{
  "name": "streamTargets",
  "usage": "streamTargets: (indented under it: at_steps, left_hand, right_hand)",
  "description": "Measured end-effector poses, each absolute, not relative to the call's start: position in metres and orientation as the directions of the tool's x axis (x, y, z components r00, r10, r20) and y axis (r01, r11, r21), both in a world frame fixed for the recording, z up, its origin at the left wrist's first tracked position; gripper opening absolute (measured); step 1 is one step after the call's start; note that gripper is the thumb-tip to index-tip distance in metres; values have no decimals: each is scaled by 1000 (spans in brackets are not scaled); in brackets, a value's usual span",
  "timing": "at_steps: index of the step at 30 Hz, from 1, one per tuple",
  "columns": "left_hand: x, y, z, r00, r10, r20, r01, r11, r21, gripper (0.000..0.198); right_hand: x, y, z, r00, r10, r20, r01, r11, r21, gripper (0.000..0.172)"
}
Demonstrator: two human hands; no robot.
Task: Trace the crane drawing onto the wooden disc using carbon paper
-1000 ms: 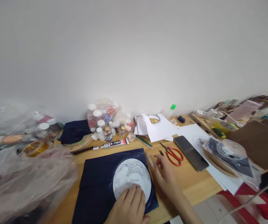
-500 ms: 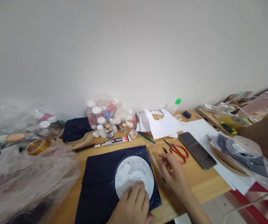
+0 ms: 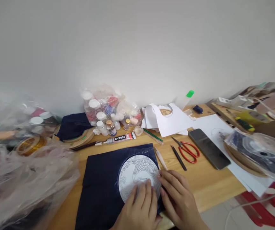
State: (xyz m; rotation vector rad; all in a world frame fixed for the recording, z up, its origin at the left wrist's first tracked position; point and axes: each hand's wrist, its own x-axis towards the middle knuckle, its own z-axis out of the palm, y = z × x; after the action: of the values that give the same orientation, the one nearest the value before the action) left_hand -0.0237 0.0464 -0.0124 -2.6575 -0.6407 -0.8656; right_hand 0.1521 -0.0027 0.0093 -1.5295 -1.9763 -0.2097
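Note:
A round white paper with a line drawing of a crane (image 3: 141, 169) lies on a folded dark blue cloth (image 3: 99, 185). My left hand (image 3: 137, 204) rests on the lower part of the paper, its fingers stretched out over the drawing. My right hand (image 3: 179, 195) is at the right edge of the disc and cloth, fingers extended with the tips touching there. Just beyond it lie a white pen-like tool (image 3: 161, 158), black tweezers (image 3: 178, 158) and red-handled scissors (image 3: 189, 151).
A glue tube (image 3: 120, 138) and small bottles (image 3: 111, 127) stand behind the cloth. Plastic bags (image 3: 32, 182) crowd the left. A phone (image 3: 209, 148) lies at the right on white sheets (image 3: 207, 123). Cut white paper (image 3: 168, 126) and a green pencil (image 3: 153, 135) are at the back.
My right hand has moved down and left from beside the tweezers to the disc's right edge. My left hand stays on the paper. The view has shifted slightly.

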Motion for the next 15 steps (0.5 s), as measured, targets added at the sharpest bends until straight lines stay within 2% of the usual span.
streamTargets:
  at_steps: [15]
  left_hand:
    - [-30,41,-8,790,357,498,462,-881,-102,45]
  right_hand:
    - [151,-1,9,-158,854,497,919,311,-242,29]
